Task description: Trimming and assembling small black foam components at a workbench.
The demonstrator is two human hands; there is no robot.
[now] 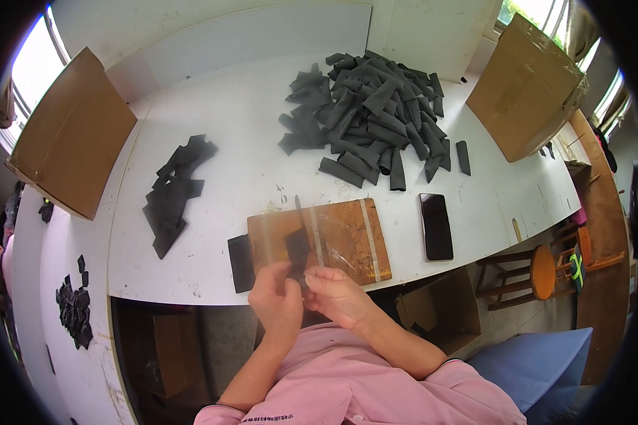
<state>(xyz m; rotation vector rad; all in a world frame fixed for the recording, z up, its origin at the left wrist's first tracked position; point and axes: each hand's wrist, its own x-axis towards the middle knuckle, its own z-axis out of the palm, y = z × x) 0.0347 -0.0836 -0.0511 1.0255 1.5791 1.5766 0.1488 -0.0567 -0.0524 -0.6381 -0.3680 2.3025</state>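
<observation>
My left hand [275,296] and my right hand [339,295] are close together at the near edge of a brown wooden board [351,237]. The fingers of both are closed in a pinch on a dark grey, fabric-like piece [298,248], which stands up between them over the board. Fingers and blur hide part of it. Beyond the piece, a thin pointed strip [298,203] sticks up past the board's far edge; its kind is unclear. Clear tape bands cross the board. Beneath its left side, a flat black piece [240,263] pokes out.
A big heap of dark grey rolled pieces [386,106] lies at the far middle. Flat dark pieces [174,191] overlap on the left. A black phone [436,227] rests right of the board. Cardboard boxes [78,134] [528,88] stand either side. A wooden stool [542,273] is at right.
</observation>
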